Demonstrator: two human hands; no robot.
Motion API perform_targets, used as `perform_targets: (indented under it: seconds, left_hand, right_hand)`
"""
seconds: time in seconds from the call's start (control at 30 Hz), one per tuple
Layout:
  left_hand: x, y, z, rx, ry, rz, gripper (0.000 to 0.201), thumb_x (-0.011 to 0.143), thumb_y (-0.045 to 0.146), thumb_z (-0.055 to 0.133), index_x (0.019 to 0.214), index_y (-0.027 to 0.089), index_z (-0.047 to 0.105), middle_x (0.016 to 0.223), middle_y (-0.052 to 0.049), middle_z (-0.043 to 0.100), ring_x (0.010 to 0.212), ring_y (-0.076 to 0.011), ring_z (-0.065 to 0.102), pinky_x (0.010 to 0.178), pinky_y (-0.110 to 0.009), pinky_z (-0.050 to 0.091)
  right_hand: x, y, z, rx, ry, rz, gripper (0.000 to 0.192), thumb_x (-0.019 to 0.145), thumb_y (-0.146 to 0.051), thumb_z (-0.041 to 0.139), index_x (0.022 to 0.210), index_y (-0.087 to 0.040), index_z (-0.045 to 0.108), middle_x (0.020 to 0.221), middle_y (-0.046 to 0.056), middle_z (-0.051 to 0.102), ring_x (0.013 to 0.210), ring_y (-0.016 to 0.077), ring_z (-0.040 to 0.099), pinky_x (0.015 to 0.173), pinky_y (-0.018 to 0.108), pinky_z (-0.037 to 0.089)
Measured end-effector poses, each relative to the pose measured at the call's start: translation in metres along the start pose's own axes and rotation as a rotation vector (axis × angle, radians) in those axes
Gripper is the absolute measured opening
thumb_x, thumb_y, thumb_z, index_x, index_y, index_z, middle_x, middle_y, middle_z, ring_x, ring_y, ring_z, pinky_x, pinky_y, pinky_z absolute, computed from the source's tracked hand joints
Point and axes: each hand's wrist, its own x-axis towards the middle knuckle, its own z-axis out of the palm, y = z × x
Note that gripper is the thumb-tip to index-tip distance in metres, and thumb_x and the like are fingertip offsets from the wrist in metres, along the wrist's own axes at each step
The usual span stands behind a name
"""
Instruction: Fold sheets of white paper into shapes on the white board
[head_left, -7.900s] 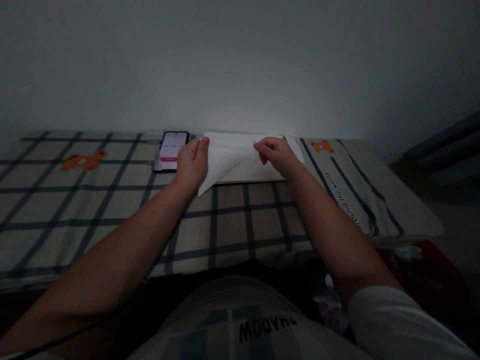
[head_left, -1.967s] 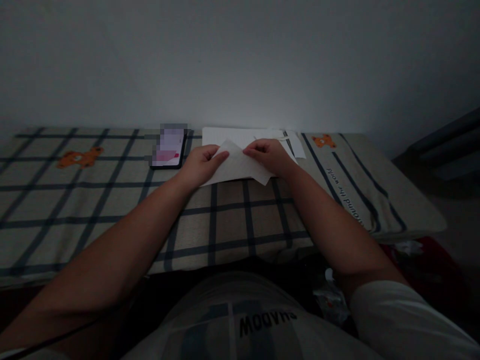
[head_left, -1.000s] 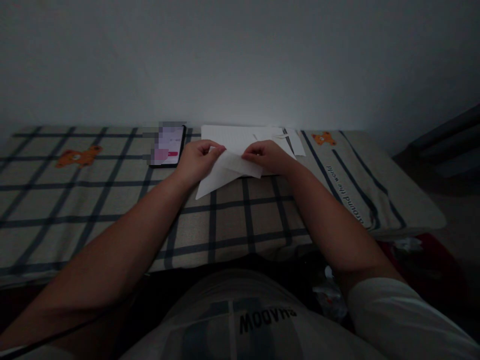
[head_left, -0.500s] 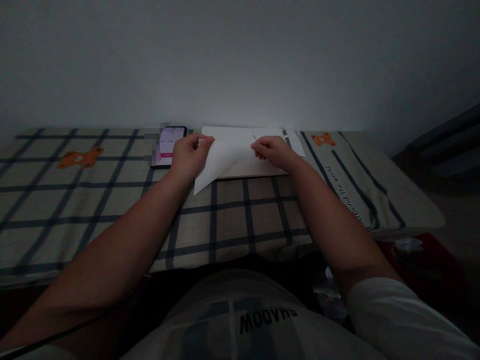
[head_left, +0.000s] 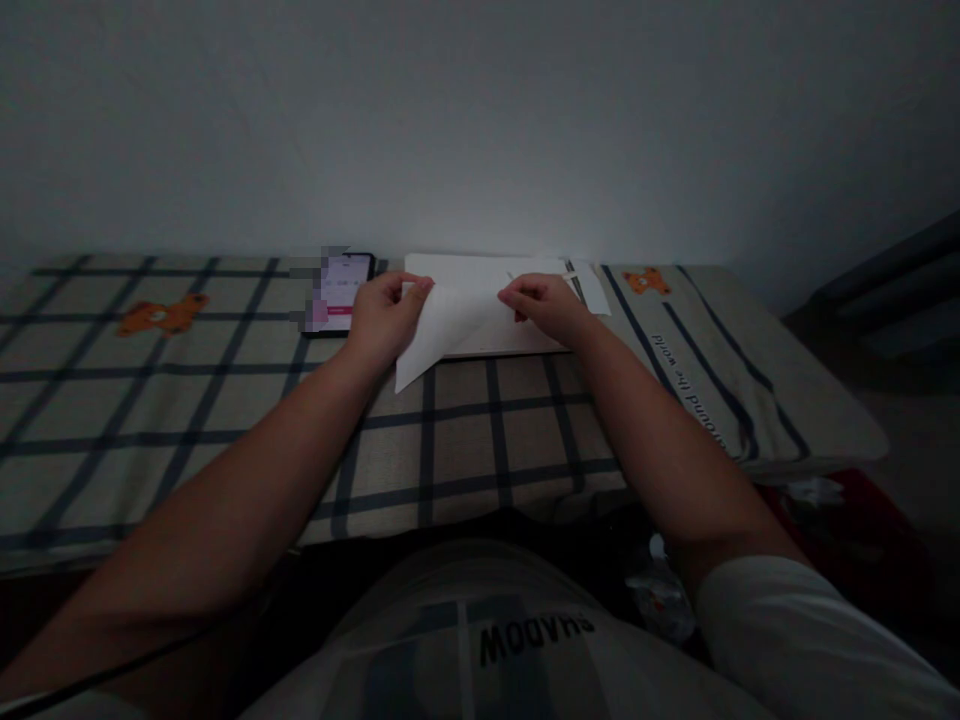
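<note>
A sheet of white paper (head_left: 439, 325) hangs tilted between my hands, its pointed lower left corner reaching past the stack beneath. My left hand (head_left: 388, 308) pinches the sheet's upper left edge between thumb and fingers. At the sheet's right side, my right hand (head_left: 541, 300) is closed in a pinch on its edge. Under both lies a flat white pad or stack of paper (head_left: 487, 268) on the tablecloth. Beside my right hand, a white piece with dark stripes (head_left: 589, 285) lies at the stack's right end; what it is I cannot make out.
A phone (head_left: 346, 290) with a lit screen lies left of my left hand. The checked tablecloth (head_left: 457, 430) with bear prints covers the table, which meets a plain wall (head_left: 480, 130). A red container (head_left: 847, 530) with crumpled plastic stands below the table's right end.
My left hand has shifted slightly right and down with the sheet, and its lower corner has moved the same way. My right hand has barely moved.
</note>
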Motion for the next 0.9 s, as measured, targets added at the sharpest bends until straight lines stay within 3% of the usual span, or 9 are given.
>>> perform_targets:
  seconds: [0.13,0.27,0.43,0.53,0.6,0.77,0.9]
  left_hand:
    - [-0.005,0.006,-0.001,-0.052,-0.062,-0.082,0.020,0.078,0.038,0.068,0.075,0.018,0.065,0.063,0.001,0.055,0.058,-0.0118,0.048,0.053,-0.025,0.034]
    - [-0.008,0.014,-0.005,-0.024,-0.328,-0.127,0.018,0.073,0.034,0.069,0.068,0.018,0.062,0.061,0.000,0.056,0.054,-0.0121,0.048,0.050,-0.025,0.033]
    - [-0.013,0.023,-0.008,0.027,-0.538,-0.029,0.028,0.075,0.042,0.073,0.085,0.015,0.074,0.068,-0.001,0.065,0.060,-0.0131,0.052,0.054,-0.025,0.036]
    - [-0.018,0.032,-0.009,0.106,-0.701,0.002,0.031,0.082,0.045,0.069,0.093,0.017,0.078,0.078,-0.003,0.071,0.066,-0.0134,0.056,0.058,-0.025,0.038]
    - [-0.020,0.037,-0.008,0.143,-0.767,0.010,0.032,0.087,0.046,0.064,0.089,0.017,0.078,0.071,-0.001,0.068,0.061,-0.0116,0.052,0.057,-0.025,0.036]
    - [-0.023,0.035,-0.005,0.086,-0.681,-0.027,0.032,0.083,0.046,0.066,0.072,0.016,0.069,0.060,0.003,0.053,0.055,-0.0097,0.041,0.052,-0.025,0.028]
    - [-0.022,0.030,-0.003,0.021,-0.582,-0.009,0.031,0.080,0.044,0.068,0.067,0.016,0.065,0.062,0.002,0.052,0.058,-0.0102,0.042,0.054,-0.025,0.029]
  right_hand:
    - [0.001,0.001,0.000,-0.016,0.093,-0.005,0.031,0.086,-0.048,0.069,0.076,-0.020,0.063,0.062,-0.003,0.053,0.061,0.0126,0.047,0.062,0.029,0.038]
    - [0.000,-0.002,-0.002,0.025,0.163,0.048,0.030,0.084,-0.048,0.070,0.077,-0.020,0.064,0.068,-0.002,0.053,0.066,0.0128,0.046,0.061,0.029,0.037]
    - [-0.003,-0.008,0.006,-0.001,0.005,0.092,0.033,0.077,-0.049,0.076,0.073,-0.018,0.066,0.064,-0.003,0.054,0.061,0.0111,0.042,0.056,0.029,0.029]
    - [-0.006,-0.013,0.014,-0.005,-0.131,0.038,0.037,0.076,-0.052,0.077,0.072,-0.017,0.067,0.065,-0.002,0.057,0.062,0.0107,0.044,0.057,0.028,0.031]
    - [-0.008,-0.017,0.018,-0.006,-0.181,-0.004,0.037,0.077,-0.053,0.077,0.073,-0.016,0.069,0.066,-0.002,0.060,0.063,0.0109,0.046,0.060,0.028,0.034]
    - [-0.011,-0.021,0.021,0.072,-0.183,0.002,0.032,0.080,-0.049,0.076,0.079,-0.017,0.073,0.073,0.001,0.066,0.068,0.0125,0.055,0.063,0.028,0.044]
    - [-0.012,-0.019,0.023,0.153,-0.227,0.022,0.032,0.083,-0.049,0.075,0.085,-0.017,0.074,0.074,0.001,0.068,0.068,0.0129,0.060,0.065,0.028,0.051]
